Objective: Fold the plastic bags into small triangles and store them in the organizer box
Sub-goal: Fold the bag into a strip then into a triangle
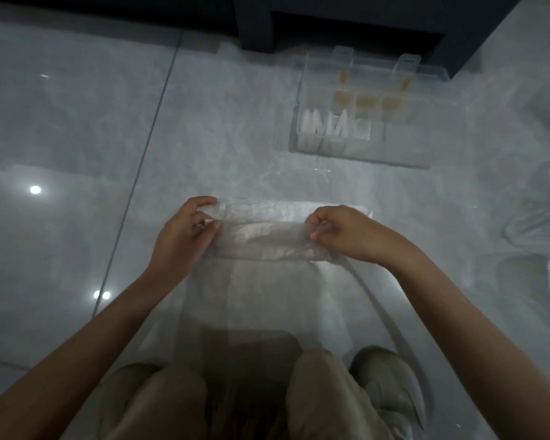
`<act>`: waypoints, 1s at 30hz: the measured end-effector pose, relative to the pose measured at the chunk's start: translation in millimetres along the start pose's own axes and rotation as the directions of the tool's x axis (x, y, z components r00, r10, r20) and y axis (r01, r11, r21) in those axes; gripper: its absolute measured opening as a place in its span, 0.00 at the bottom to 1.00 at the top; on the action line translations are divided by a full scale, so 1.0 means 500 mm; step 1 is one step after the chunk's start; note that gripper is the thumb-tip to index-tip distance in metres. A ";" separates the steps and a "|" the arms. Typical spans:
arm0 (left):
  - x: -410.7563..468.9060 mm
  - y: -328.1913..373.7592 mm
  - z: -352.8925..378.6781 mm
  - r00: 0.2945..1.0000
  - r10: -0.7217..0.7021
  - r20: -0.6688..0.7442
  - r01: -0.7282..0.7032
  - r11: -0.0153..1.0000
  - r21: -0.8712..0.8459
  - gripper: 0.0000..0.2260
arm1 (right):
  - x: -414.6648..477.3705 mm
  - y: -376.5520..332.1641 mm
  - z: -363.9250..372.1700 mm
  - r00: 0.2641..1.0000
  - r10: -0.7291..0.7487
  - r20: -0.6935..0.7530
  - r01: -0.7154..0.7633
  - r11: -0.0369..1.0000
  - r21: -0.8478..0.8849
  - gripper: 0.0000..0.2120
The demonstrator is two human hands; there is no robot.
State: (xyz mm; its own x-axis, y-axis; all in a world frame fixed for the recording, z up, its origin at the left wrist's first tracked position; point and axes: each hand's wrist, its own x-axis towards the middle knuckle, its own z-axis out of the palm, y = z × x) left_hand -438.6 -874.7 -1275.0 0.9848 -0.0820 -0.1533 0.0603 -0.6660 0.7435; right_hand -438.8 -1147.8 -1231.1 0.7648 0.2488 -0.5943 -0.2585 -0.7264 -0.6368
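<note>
The left hand (188, 230) pinches the left end of a clear plastic bag (267, 239) between thumb and curled fingers, and the right hand (340, 233) grips the opposite end the same way. The bag is stretched flat between them as a long band just above the grey tiled floor (77, 122). A looser part of it trails back from the hands toward the person's knees and a beige shoe (391, 385). Beyond the right hand, well apart from it, a clear organizer box (407, 147) sits open on the floor. White folded triangles (331, 128) stand in its nearer compartments, and what seem to be tan ones (365, 101) are behind them, though the picture is blurred. Far out to the right of the right hand lie crumpled bags (534, 223).
</note>
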 end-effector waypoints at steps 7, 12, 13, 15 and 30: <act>0.011 0.014 0.007 0.978 0.208 0.002 -0.201 0.940 0.276 0.14 | 0.021 0.007 -0.038 0.996 -0.026 -0.080 0.015 0.991 -0.135 0.11; 0.017 0.017 0.013 0.980 0.197 0.037 -0.199 0.941 0.273 0.14 | 0.043 0.029 -0.046 0.994 0.038 -0.104 -0.051 0.990 -0.131 0.09; 0.019 0.018 0.013 0.977 0.210 0.039 -0.213 0.939 0.269 0.14 | 0.045 0.032 -0.045 0.992 0.058 -0.113 -0.069 0.993 -0.098 0.09; 0.024 0.019 0.014 0.976 0.216 0.037 -0.218 0.941 0.258 0.14 | 0.047 0.036 -0.045 0.988 0.075 -0.137 -0.083 0.995 -0.057 0.10; 0.038 0.006 0.015 0.953 0.271 -0.134 -0.215 0.918 0.334 0.07 | 0.063 0.047 -0.046 0.955 0.154 -0.254 -0.150 0.988 0.034 0.16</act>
State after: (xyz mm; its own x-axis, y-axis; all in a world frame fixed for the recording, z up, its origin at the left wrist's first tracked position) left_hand -421.1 -883.6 -1280.5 0.9768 -0.1595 0.1430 -0.2103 -0.8412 0.4982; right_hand -407.0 -1171.9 -1253.6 0.8405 -0.0374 -0.5404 -0.3904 -0.7335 -0.5564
